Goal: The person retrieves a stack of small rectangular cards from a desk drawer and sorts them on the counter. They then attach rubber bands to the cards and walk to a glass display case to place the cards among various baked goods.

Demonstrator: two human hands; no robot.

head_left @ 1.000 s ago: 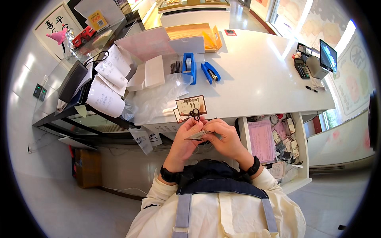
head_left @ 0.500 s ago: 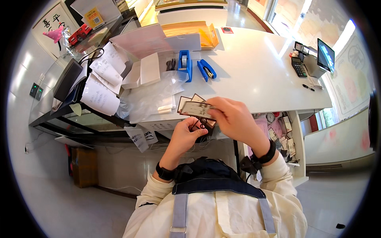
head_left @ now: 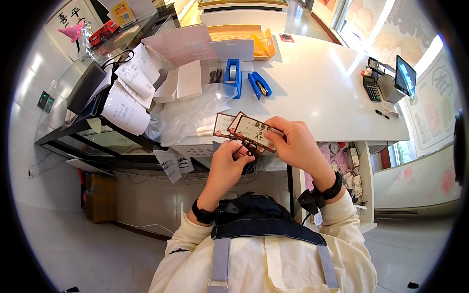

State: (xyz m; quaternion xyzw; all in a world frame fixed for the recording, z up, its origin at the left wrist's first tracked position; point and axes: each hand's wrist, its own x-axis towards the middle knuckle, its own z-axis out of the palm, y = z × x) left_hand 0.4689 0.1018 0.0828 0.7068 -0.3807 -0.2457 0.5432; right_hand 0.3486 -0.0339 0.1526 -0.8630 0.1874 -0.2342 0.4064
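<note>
Several small cream cards (head_left: 251,128) with dark borders and dark writing are fanned out above the table's front edge. My right hand (head_left: 298,146) pinches them at their right side, thumb on top. Thin black cord loops (head_left: 246,145) hang at the cards' lower edge, and I cannot tell whether they are tied to the cards. My left hand (head_left: 226,168) is curled around these loops, thumb towards the fingers; part of what lies in it is hidden. Both wrists wear black bands.
On the white table (head_left: 312,97) are a blue tape dispenser (head_left: 233,78), a blue stapler (head_left: 259,85), clear plastic bags (head_left: 195,110) and white boxes (head_left: 189,80). An open drawer (head_left: 366,185) with cards juts out by my right forearm. A calculator (head_left: 372,89) sits far right.
My right hand has moved slightly right and down, turning the cards so that their faces fan wider. My left hand has shifted slightly left, still at the cord loops.
</note>
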